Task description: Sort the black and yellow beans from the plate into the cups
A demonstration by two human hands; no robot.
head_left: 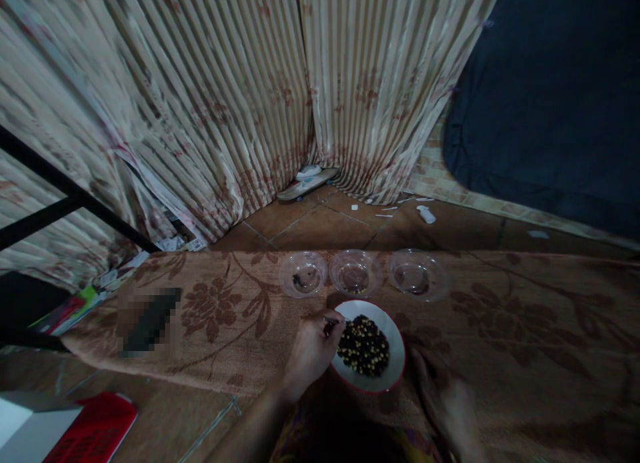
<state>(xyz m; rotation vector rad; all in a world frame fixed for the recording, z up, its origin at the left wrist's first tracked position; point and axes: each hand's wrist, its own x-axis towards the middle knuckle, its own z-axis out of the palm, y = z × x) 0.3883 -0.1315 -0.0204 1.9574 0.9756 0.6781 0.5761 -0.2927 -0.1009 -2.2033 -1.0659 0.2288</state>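
Note:
A white bowl [399, 346] with a red rim holds a mix of dark and pale yellow beans [367, 346]. At its left rim my left hand [313, 346] is closed in a pinch on a thin metal tool [332, 322], perhaps tweezers, whose tip points over the beans. To the right of the bowl my right hand [445, 393] lies low by the cloth, dim and blurred, fingers loosely stretched and holding nothing I can see. Behind the bowl stand three clear plastic cups: a left cup [287, 276] with a few dark bits, a middle cup [376, 276] with some pale bits, and a right cup [440, 280].
A brown flowered cloth [225, 356] covers the low table. A blurred-out dark object [150, 323] lies at its left. Beyond are a skateboard [310, 184], striped curtains [260, 103] and scraps on the tiled floor [320, 220]. A red and white box [95, 426] is at lower left.

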